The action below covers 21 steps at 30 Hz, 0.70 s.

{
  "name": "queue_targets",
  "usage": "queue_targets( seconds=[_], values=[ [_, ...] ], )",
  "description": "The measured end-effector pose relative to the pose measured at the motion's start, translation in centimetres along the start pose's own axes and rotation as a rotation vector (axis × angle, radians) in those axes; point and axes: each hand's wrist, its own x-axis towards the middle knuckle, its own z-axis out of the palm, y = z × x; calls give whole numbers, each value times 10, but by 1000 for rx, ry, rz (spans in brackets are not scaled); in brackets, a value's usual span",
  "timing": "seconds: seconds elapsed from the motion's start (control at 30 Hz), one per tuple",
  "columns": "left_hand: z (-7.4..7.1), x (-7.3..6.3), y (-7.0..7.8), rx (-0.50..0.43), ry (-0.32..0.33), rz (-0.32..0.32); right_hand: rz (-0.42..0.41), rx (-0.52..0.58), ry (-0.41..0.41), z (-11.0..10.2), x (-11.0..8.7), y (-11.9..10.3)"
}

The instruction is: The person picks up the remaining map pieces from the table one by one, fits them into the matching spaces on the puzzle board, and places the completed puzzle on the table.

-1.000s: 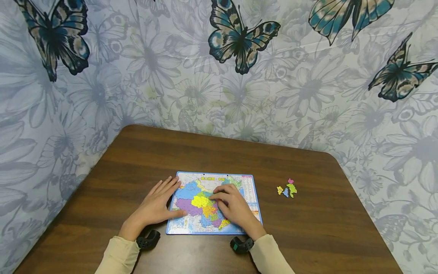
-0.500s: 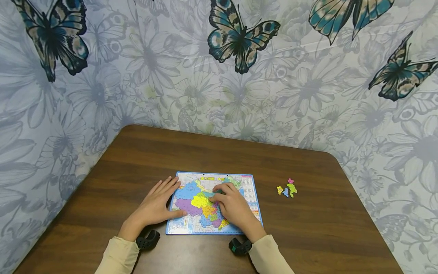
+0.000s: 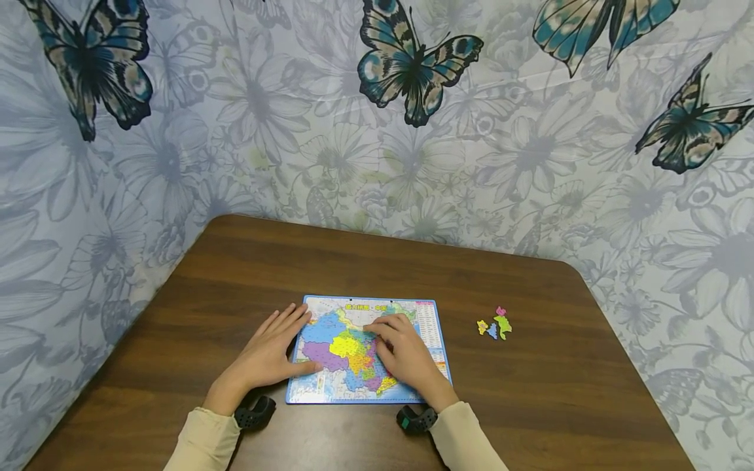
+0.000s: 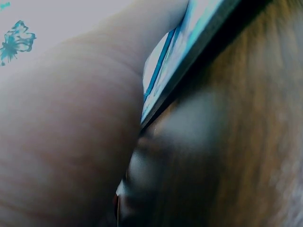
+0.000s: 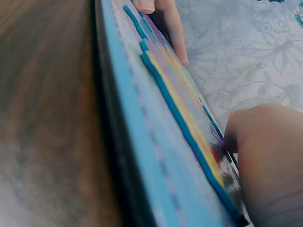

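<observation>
A map puzzle board (image 3: 347, 398) with coloured pieces lies flat on the table. My left hand (image 3: 268, 353) rests on its left side, fingers spread and straight, thumb over the purple piece (image 3: 321, 354). Over the board's right half is my right hand (image 3: 403, 350), its fingers bent and their tips down on the upper middle of the map. Whatever lies beneath those fingertips is hidden. In the right wrist view, the right hand (image 5: 274, 161) touches the board's face near a dark red patch, and the left hand's fingers (image 5: 177, 35) show at the far end.
Several loose puzzle pieces lie right of the board, among them a green one (image 3: 503, 326), a yellow one (image 3: 482, 326) and a blue one (image 3: 492, 330). The brown wooden table (image 3: 559, 392) ends at a butterfly-patterned wall cloth (image 3: 530, 150). Both wrists wear black devices (image 3: 256, 413).
The right hand's fingers shift slightly over the same part of the map. My left hand, the board and the loose pieces stay where they were.
</observation>
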Motion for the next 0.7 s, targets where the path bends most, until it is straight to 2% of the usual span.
queue_targets(
  seconds=[0.13,0.23,0.47,0.7],
  values=[
    [0,0,0,-3,2,4,-13,23,78,1,1,3],
    [0,0,0,-4,1,4,-7,33,99,3,1,3],
    [0,0,0,-3,7,5,150,21,102,6,3,2],
    [-1,1,0,-2,4,-4,193,35,90,6,5,-2]
  ],
)
